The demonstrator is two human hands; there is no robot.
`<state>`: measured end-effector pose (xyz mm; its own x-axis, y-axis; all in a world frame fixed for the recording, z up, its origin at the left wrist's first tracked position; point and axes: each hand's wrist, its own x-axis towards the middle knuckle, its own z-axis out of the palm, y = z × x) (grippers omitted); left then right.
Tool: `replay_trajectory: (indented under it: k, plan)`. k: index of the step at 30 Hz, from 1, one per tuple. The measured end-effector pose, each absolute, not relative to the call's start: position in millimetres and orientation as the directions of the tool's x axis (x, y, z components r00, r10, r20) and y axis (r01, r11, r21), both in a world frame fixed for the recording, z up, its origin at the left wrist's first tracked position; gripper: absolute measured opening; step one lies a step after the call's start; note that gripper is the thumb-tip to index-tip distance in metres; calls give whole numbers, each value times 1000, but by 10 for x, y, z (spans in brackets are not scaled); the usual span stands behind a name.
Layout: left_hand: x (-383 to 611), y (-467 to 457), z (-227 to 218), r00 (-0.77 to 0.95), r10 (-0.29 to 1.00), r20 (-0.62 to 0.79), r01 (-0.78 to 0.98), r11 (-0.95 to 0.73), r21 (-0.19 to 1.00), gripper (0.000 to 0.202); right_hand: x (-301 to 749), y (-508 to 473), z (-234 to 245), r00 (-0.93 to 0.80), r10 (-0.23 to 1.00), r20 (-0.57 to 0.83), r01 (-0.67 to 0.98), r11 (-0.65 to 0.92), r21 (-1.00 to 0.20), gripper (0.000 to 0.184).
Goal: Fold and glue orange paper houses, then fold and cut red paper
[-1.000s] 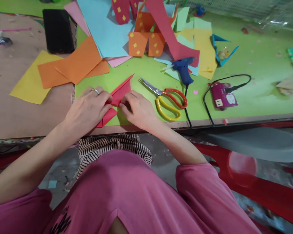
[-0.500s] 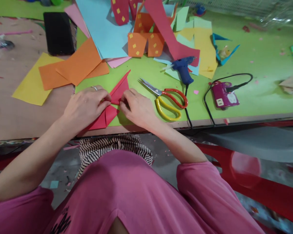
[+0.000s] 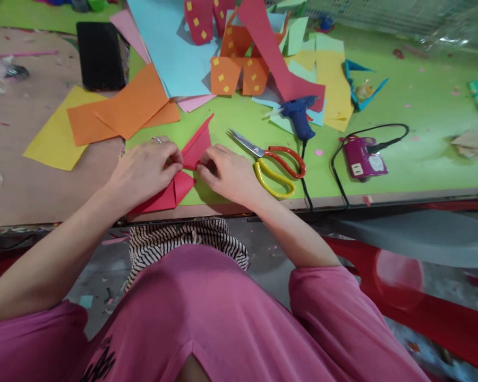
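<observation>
A folded piece of red paper lies at the table's front edge, one pointed part reaching away from me and another part low near the edge. My left hand, with a ring on one finger, pinches it from the left. From the right, my right hand has thumb and forefinger closed on the paper's edge. The fingers partly hide the fold between them. Just right of my right hand lie scissors with one red and one yellow handle, their blades slightly apart.
Behind the scissors sits a blue glue gun; a purple power socket with a plugged black cord is farther right. Orange paper, yellow paper and blue paper spread behind my hands. A black tablet-like slab lies back left.
The view has shifted slightly. Both hands keep their pinch on the red paper in nearly the same place, my right fingers having moved very little.
</observation>
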<state>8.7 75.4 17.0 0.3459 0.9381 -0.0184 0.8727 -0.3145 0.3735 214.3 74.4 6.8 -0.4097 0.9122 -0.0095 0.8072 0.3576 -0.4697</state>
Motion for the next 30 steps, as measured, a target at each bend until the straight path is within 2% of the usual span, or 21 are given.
replay_trajectory:
  k: [3, 8, 11, 15, 21, 30]
  plan:
    - [89, 708, 194, 392, 920, -16, 872, -366, 326, 22, 2149, 760, 84, -408, 913, -16, 807, 353, -473, 16]
    - [141, 392, 220, 515, 845, 144, 839, -531, 121, 39, 2117, 765, 120, -391, 917, -75, 834, 318, -451, 14]
    - [168, 208, 143, 603, 772, 203, 781, -623, 50, 44, 2112, 758, 123, -395, 915, -85, 838, 321, -440, 14]
    - [164, 127, -6, 612, 741, 277, 770, -639, 7, 42, 2133, 741, 108, -406, 912, -57, 824, 338, -455, 13]
    - [165, 152, -29, 649, 697, 305, 750, -654, -102, 34, 2148, 745, 98, -416, 908, -55, 807, 340, -483, 10]
    - [190, 149, -11, 687, 656, 312, 714, -689, -124, 40, 2151, 751, 51, -422, 906, -29, 796, 355, -490, 9]
